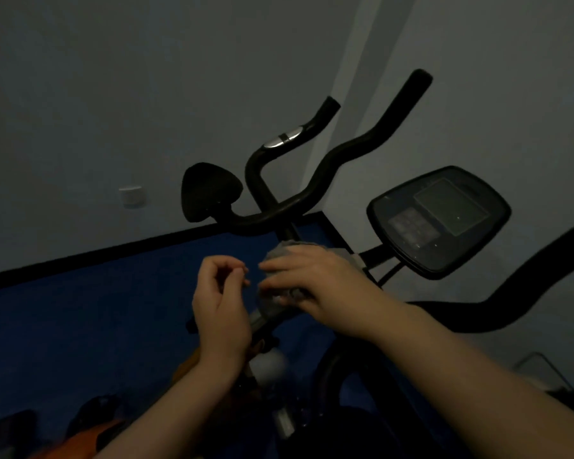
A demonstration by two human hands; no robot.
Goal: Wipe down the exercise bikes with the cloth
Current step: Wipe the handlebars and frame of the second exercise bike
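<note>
Right hand [307,276] clamps my crumpled grey cloth [275,303] around the black bike stem [287,231] at frame centre; left hand [221,293], loosely curled, empty, just beside.

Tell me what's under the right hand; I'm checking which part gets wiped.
The right hand presses a grey cloth against the bike's handlebar stem. The covered stem surface is hidden.

Counting: my two hands, left [221,303] and right [315,281]; one grey cloth [275,304]; two handlebars [362,144], second [511,306]; one console [439,220]; one wall socket [132,196].
</note>
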